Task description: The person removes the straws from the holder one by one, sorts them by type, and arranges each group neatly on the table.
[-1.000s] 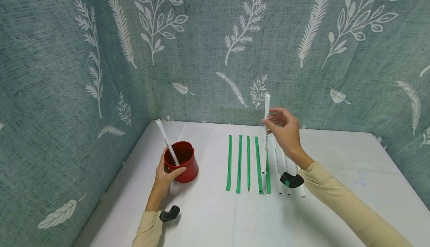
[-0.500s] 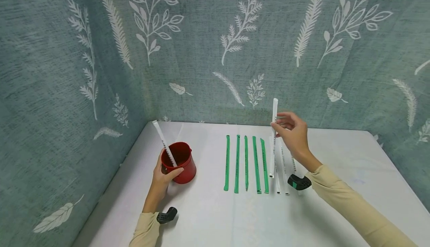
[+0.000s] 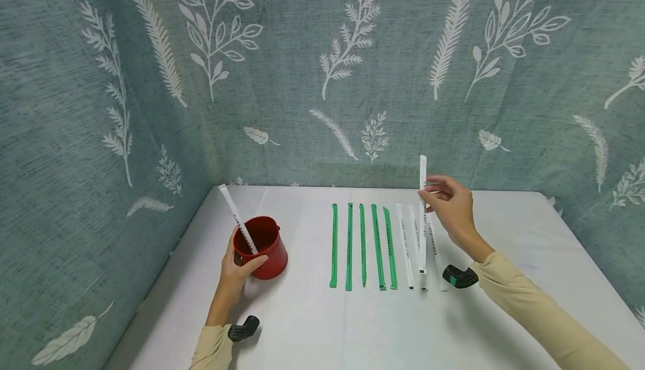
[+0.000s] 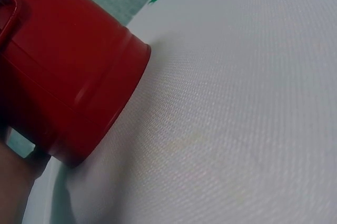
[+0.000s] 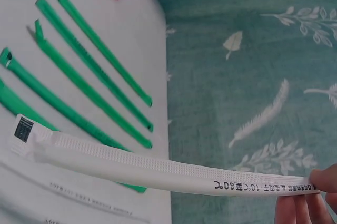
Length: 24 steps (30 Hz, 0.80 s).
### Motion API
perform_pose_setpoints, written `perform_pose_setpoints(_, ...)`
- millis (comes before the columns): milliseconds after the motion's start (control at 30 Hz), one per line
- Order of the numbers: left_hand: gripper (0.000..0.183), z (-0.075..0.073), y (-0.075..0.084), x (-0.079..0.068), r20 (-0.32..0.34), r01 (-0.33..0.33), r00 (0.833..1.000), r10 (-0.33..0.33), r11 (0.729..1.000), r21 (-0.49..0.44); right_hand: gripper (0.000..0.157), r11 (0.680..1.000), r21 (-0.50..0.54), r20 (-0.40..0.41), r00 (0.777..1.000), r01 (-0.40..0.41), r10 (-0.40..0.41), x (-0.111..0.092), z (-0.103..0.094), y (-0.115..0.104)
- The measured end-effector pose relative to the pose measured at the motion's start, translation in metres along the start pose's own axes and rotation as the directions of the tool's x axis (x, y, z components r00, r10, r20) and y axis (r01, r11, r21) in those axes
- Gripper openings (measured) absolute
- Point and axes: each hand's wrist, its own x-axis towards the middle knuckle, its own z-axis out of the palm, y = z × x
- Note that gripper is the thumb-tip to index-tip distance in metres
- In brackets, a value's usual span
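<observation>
My left hand (image 3: pixel 235 275) grips the small red bucket (image 3: pixel 274 258) from its left side, thumb over the near rim. Inside the bucket leans a white paper-wrapped straw (image 3: pixel 233 209), its upper half sticking out to the left. In the left wrist view the bucket's base (image 4: pixel 113 97) is down at the tablecloth. My right hand (image 3: pixel 450 209) pinches another white wrapped straw (image 3: pixel 423 235) near its upper part, between thumb and fingers. That straw hangs nearly upright over the white straws on the table; the right wrist view shows printing along its wrapper (image 5: pixel 174 174).
Several green wrapped straws (image 3: pixel 350 247) lie side by side mid-table. To their right lie white wrapped straws (image 3: pixel 405 247), partly hidden by the held one. A patterned cloth (image 3: pixel 297 79) hangs behind and on the left of the white table (image 3: pixel 302 325).
My right hand has moved right with the pinched straw, from over the rightmost green straws to over the white ones. The left hand stays on the bucket. The head view has shifted slightly.
</observation>
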Motion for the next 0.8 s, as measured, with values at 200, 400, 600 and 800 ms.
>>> perform_pose_setpoints(200,0.090,-0.001,-0.001,0.000,0.004,-0.017,1.000,0.017,1.000,-0.004,0.037,0.999,-0.024,0.008,0.999,-0.034,0.034,-0.002,-0.009,0.009)
perform_pose_setpoints(400,0.089,-0.001,0.000,-0.001,0.004,-0.011,1.000,0.011,1.000,-0.007,0.038,0.998,-0.046,0.010,0.999,-0.046,0.046,-0.007,-0.015,0.017)
perform_pose_setpoints(600,0.089,-0.001,-0.001,0.000,0.005,-0.007,1.000,0.007,1.000,-0.004,0.041,0.994,-0.094,-0.018,0.998,-0.058,0.056,0.002,-0.019,0.067)
perform_pose_setpoints(800,0.091,-0.007,-0.025,0.008,0.000,-0.009,1.000,0.009,1.000,-0.013,0.043,0.997,-0.036,-0.005,0.998,-0.062,0.061,0.016,-0.023,0.139)
